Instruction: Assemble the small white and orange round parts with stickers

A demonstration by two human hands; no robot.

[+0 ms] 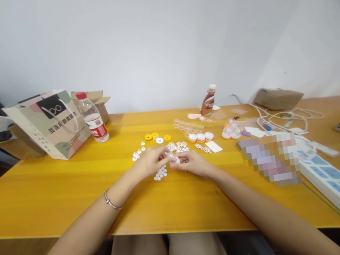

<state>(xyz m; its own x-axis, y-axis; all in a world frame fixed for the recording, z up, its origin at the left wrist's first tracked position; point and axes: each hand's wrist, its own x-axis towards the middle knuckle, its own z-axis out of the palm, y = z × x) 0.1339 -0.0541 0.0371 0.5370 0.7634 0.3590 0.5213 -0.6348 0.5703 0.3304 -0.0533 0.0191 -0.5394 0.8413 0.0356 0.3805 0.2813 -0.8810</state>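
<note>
My left hand (153, 160) and my right hand (193, 163) meet over the middle of the table. Between their fingertips is a small clear plastic piece with a white part (172, 159); both hands pinch it. Just beyond my fingers lie white spoked discs (181, 145). White round pieces (160, 173) are spread under and in front of my hands. Small white stemmed pieces (136, 155) sit left of my left hand. Behind them are yellow rings (167, 138) and a white ring (159, 140). White-and-orange round cases (201, 138) stand beyond my right hand, near clear round shells (186, 125).
On the left stand a paper bag (61, 139) and a water bottle (95, 122). A brown drink bottle (208, 101) is at the back. To the right are a clear-and-orange cluster (231, 130), white cables (280, 115), a blurred-out flat object (268, 161) and a power strip (335, 180).
</note>
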